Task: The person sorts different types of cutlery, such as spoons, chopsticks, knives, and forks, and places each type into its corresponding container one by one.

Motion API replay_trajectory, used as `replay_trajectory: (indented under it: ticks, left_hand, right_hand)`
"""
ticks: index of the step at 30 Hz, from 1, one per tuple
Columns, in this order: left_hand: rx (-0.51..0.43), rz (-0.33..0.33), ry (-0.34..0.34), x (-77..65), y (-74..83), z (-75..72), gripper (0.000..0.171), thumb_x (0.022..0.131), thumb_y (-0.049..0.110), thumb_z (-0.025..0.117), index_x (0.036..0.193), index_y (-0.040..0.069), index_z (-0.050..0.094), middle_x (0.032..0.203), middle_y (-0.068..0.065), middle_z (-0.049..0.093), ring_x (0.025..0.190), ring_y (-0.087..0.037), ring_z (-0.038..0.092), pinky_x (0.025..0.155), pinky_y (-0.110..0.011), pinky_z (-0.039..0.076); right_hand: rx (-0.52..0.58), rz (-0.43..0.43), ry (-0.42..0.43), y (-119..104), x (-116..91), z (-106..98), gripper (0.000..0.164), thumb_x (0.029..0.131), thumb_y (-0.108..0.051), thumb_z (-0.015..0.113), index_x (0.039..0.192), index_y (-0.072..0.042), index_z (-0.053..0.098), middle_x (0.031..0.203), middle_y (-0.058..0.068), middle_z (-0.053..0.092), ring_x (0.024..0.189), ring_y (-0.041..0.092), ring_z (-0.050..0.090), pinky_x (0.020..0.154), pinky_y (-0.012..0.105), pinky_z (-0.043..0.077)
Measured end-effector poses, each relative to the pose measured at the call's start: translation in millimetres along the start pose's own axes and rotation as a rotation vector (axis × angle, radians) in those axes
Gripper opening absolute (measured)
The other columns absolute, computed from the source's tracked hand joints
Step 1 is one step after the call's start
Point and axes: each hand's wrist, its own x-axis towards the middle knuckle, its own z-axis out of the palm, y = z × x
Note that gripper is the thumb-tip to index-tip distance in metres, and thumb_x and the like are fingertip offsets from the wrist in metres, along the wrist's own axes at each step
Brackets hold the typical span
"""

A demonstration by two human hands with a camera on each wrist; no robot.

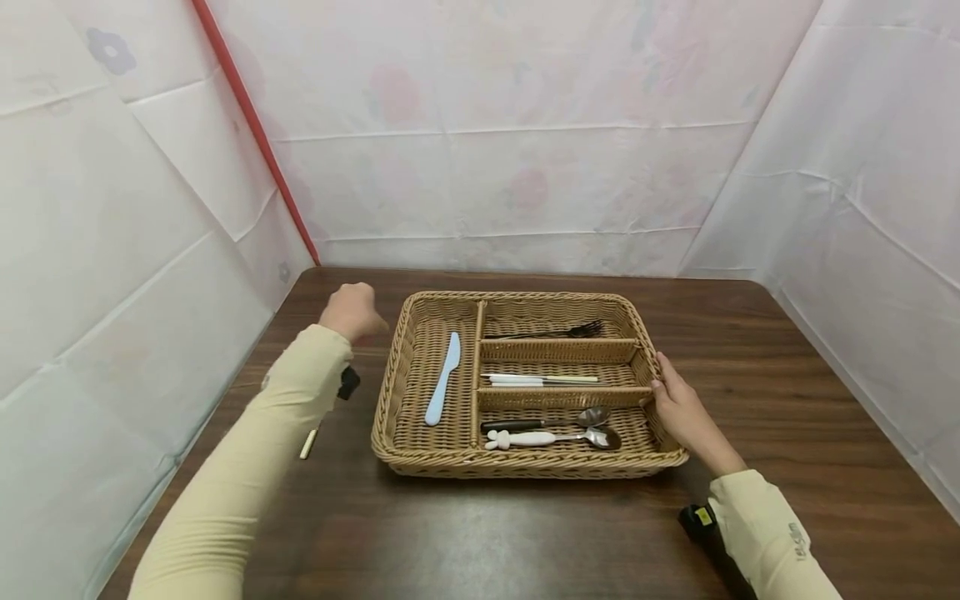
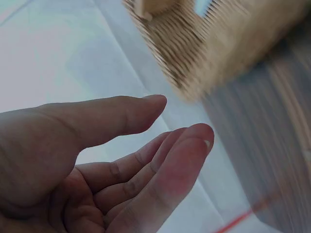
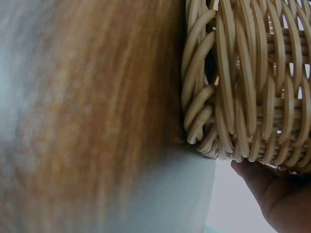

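A wicker cutlery basket (image 1: pixel 429 458) with several compartments stands on the table. My right hand (image 1: pixel 684 414) grips its right rim; in the right wrist view the thumb (image 3: pixel 265 187) lies against the weave and the other fingers are mostly hidden. To the left of the basket, my left hand (image 1: pixel 352 312) hangs in the air with loosely bent fingers (image 2: pixel 182 165) and holds nothing. A light blue knife (image 1: pixel 444 379) lies in the left compartment. Dark forks (image 1: pixel 585 330) are at the back, white-handled cutlery (image 1: pixel 517 381) in the middle, and spoons (image 1: pixel 596 417) in front.
A cream-handled piece of cutlery (image 1: pixel 308 444) lies on the dark wooden table (image 1: pixel 480 533) left of the basket, partly hidden by the left arm. Pale patterned sheets (image 1: pixel 487 150) enclose the table at the back and sides, with a red strip (image 1: pixel 255 125) at the back left.
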Motion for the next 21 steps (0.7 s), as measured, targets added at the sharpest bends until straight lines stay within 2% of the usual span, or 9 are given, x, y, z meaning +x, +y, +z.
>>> replay_trajectory:
  ticks: [4, 7, 10, 14, 18, 21]
  left_hand:
    - [0.018, -0.028, -0.017, -6.7, -22.2, -2.7, 0.018, 0.076, 0.004, 0.06, 0.06, 0.003, 0.051, 0.05, -0.007, 0.052, 0.043, -0.019, 0.049, 0.04, -0.028, 0.038]
    - [0.038, -0.032, -0.021, -12.3, -34.8, 0.8, 0.009, 0.073, 0.0, 0.056, 0.066, 0.001, 0.051, 0.058, -0.011, 0.053, 0.05, -0.025, 0.05, 0.041, -0.029, 0.038]
    - [0.06, -0.049, -0.036, -16.2, -46.6, 10.3, 0.006, 0.074, 0.0, 0.058, 0.076, -0.004, 0.054, 0.07, -0.018, 0.055, 0.059, -0.03, 0.052, 0.046, -0.035, 0.041]
    - [0.091, -0.076, -0.076, -19.4, -61.0, 25.9, 0.02, 0.075, 0.002, 0.065, 0.09, -0.009, 0.057, 0.086, -0.026, 0.059, 0.068, -0.033, 0.053, 0.055, -0.042, 0.046]
    - [0.109, -0.093, -0.119, -22.9, -73.7, 38.0, 0.023, 0.073, 0.002, 0.066, 0.092, -0.01, 0.059, 0.088, -0.028, 0.061, 0.07, -0.034, 0.056, 0.058, -0.043, 0.048]
    - [0.125, -0.097, -0.147, -26.7, -81.0, 44.1, 0.019, 0.072, 0.004, 0.067, 0.085, -0.008, 0.059, 0.082, -0.025, 0.06, 0.068, -0.034, 0.056, 0.057, -0.042, 0.048]
  right_hand:
    - [0.002, -0.003, 0.002, 1, 1, 0, 0.055, 0.104, -0.01, 0.029, 0.149, 0.005, 0.001, 0.149, 0.035, 0.01, 0.134, 0.052, 0.015, 0.105, 0.062, 0.017]
    - [-0.001, 0.001, -0.002, 1, 1, 0, 0.055, 0.104, -0.012, 0.029, 0.149, 0.005, 0.001, 0.149, 0.035, 0.01, 0.135, 0.052, 0.015, 0.105, 0.062, 0.017]
    - [-0.004, 0.011, -0.011, 1, 1, 0, 0.056, 0.105, -0.014, 0.028, 0.149, 0.004, 0.0, 0.151, 0.034, 0.008, 0.135, 0.051, 0.014, 0.105, 0.062, 0.017]
    - [-0.004, 0.02, -0.018, 0, 0, 1, 0.056, 0.105, -0.016, 0.027, 0.149, 0.003, -0.001, 0.152, 0.031, 0.005, 0.136, 0.05, 0.011, 0.106, 0.061, 0.016]
    - [-0.001, 0.019, -0.017, 0, 0, 0, 0.056, 0.105, -0.015, 0.027, 0.149, 0.003, -0.001, 0.152, 0.032, 0.005, 0.136, 0.051, 0.011, 0.106, 0.062, 0.015]
    - [0.0, 0.009, -0.013, 0, 1, 0, 0.055, 0.104, -0.013, 0.028, 0.149, 0.005, 0.0, 0.151, 0.033, 0.006, 0.135, 0.052, 0.012, 0.105, 0.062, 0.016]
